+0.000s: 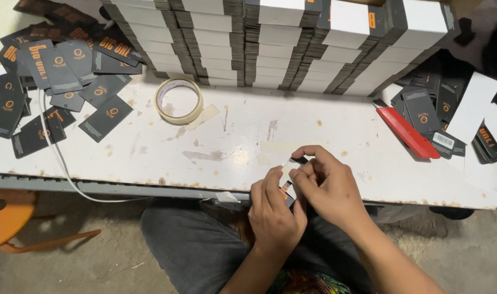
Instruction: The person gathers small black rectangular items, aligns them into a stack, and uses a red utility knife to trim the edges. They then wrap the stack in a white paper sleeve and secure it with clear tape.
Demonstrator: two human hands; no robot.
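The left hand and right hand meet at the near edge of the table, fingers pinched shut around a small black tag with a strip of tape at the fingertips. The tape could wrinkle or stick to a finger if the pinch slips. The tape roll lies well apart, behind.

One head-worn view looks steeply down, close over the white table edge.
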